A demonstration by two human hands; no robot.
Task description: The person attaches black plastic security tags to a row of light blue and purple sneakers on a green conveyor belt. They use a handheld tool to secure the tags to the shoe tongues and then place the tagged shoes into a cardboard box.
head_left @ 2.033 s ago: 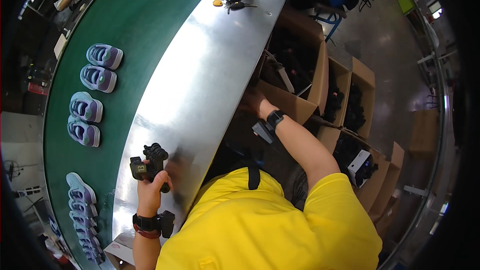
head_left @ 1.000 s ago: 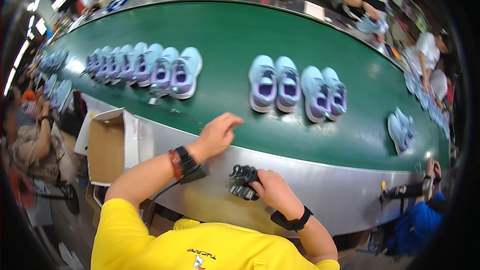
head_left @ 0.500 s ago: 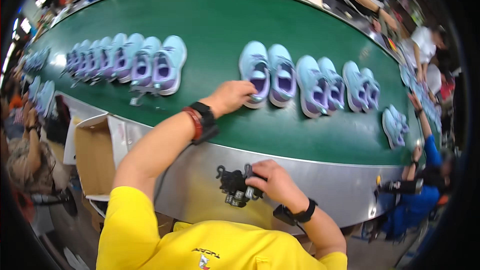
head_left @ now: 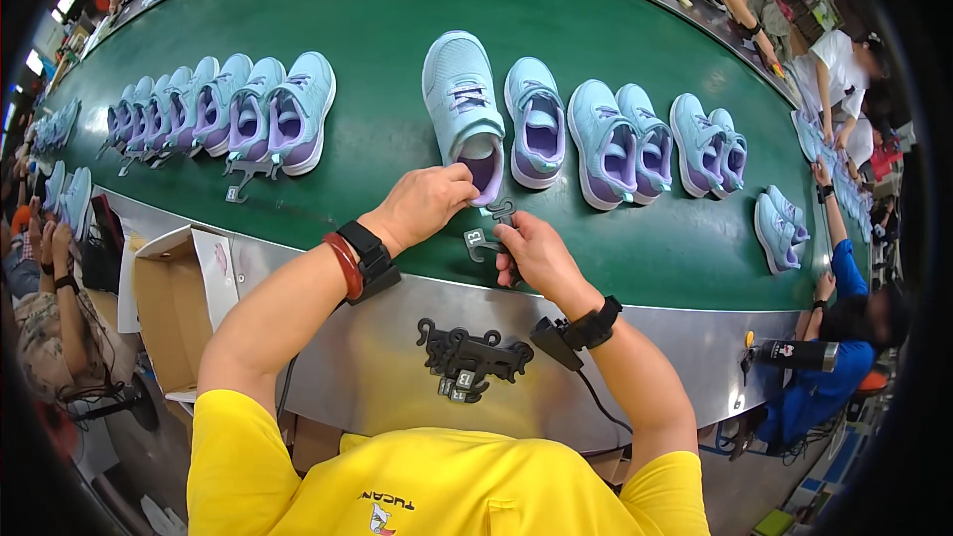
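My left hand (head_left: 425, 206) pinches the heel of a light blue and purple sneaker (head_left: 463, 89), whose toe points away from me. Close beside that heel, my right hand (head_left: 536, 256) grips a black plastic shoe hanger (head_left: 504, 212) with a hook and a small white tag. The hanger's hook is near the heel; whether they touch I cannot tell. Just right of the held shoe lies a matching sneaker (head_left: 537, 124). On the metal ledge in front of me rests a pile of black hangers (head_left: 467, 357).
More sneaker pairs stand on the green belt (head_left: 397, 0), a row (head_left: 288, 119) to the left and pairs (head_left: 620, 144) to the right. An open cardboard box (head_left: 179, 308) is at left, a dark bottle (head_left: 799, 354) at right. Co-workers' hands (head_left: 822, 179) reach in at far right.
My right hand has lifted a hanger off the pile and brought it to the shoe's heel. My left hand has drawn the sneaker closer and raised it; the other shoes have shifted slightly left.
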